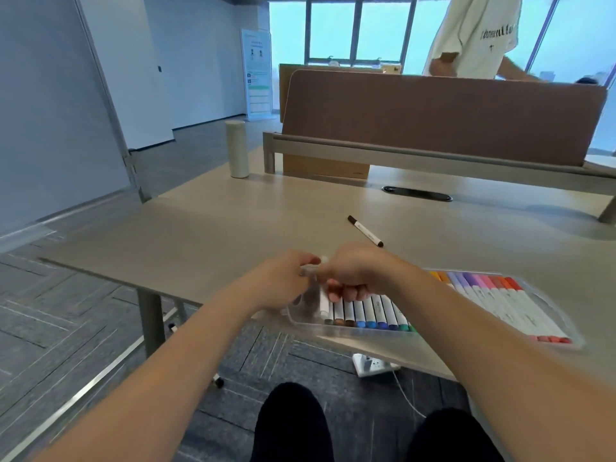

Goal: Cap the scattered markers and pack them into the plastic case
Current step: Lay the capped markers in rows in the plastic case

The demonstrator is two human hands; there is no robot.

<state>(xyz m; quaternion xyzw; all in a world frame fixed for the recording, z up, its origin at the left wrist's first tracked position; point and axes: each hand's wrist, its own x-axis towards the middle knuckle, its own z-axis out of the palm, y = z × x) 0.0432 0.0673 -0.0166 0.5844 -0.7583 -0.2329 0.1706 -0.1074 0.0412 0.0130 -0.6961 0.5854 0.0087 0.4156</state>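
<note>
Left hand [283,281]: fingers curled round one end of a marker [311,267].
Right hand [358,273]: gripping its other end, over the case [566,323].
Spare marker [365,231]: lies beyond, on the table [216,228].
Risk: cap pressed askew may pop off; my wrists could nudge the case off the near edge.

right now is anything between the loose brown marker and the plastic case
Nothing visible: only bare desk lies between the brown marker and the plastic case. The left hand and right hand hold a white marker over the case's left end.

Office: shared desk [233,211] with fabric divider panel [433,118], cable grommet [416,194], carpet tiles [66,311], window wall [333,31].
</note>
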